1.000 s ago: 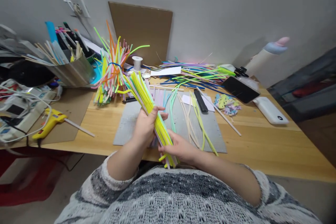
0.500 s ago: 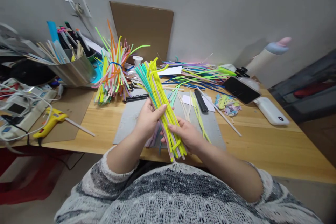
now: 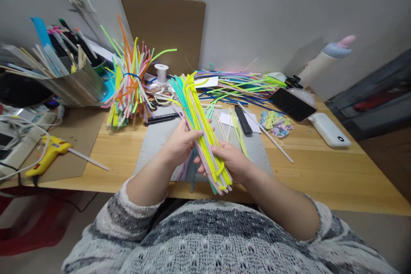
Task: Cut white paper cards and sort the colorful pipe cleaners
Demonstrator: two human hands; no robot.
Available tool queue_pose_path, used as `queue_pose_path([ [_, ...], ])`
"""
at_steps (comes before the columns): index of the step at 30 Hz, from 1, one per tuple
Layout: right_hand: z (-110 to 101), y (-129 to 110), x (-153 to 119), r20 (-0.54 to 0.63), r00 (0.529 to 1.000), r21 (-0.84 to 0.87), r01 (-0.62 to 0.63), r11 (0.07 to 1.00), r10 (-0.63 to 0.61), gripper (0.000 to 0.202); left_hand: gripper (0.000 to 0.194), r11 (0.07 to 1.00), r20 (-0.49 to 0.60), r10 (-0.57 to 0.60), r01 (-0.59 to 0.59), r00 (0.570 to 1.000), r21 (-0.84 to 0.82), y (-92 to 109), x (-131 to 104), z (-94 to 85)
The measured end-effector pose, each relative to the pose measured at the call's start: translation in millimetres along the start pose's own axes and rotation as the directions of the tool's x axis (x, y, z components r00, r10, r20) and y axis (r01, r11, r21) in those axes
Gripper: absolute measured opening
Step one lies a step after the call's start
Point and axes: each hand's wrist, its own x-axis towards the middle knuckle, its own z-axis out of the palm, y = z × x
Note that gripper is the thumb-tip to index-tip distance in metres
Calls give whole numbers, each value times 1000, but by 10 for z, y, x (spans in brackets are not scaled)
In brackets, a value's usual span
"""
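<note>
A bundle of pipe cleaners [image 3: 208, 139], mostly yellow with teal and pale pink ones, slants between my two hands above the grey mat [image 3: 150, 150]. My left hand [image 3: 182, 140] is closed around its left side near the middle, thumb on top. Lower down, my right hand [image 3: 231, 159] grips the right side, its thumb pressed across the yellow stems and fingertips showing underneath. At the bundle's lower end one yellow stem is bent around the others. Beneath it, loose purple and teal pipe cleaners [image 3: 183, 170] lie on the mat, partly hidden.
A banded bunch of colourful pipe cleaners [image 3: 131, 81] stands at left, near a metal cup [image 3: 81, 83] of sticks. The yellow glue gun [image 3: 53, 154] lies at far left. More pipe cleaners [image 3: 237, 87] spread along the wall. A phone [image 3: 293, 107] and white power bank [image 3: 330, 129] are right.
The bundle's lower end has shifted slightly right, and more teal and pink stems show there. Both hands keep their hold. The camera view has shifted a little.
</note>
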Motion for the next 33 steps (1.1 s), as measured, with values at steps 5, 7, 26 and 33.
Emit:
queue_pose_path([
  [5, -36, -268, 67, -88, 995, -233, 25, 972, -47, 26, 21, 998, 23, 34, -35, 999, 57, 177, 156, 68],
  [7, -27, -389, 107, -192, 943, -403, 178, 898, -273, 25, 20, 987, -15, 135, -133, 991, 88, 287, 215, 96],
  [26, -87, -382, 540, -188, 975, -187, 85, 979, -121, 23, 37, 997, 19, 64, -64, 998, 45, 185, 174, -378],
  [33, -77, -431, 600, -209, 969, -93, 112, 989, -129, 11, 45, 998, -49, 4, -1, 999, 57, 261, 91, -650],
])
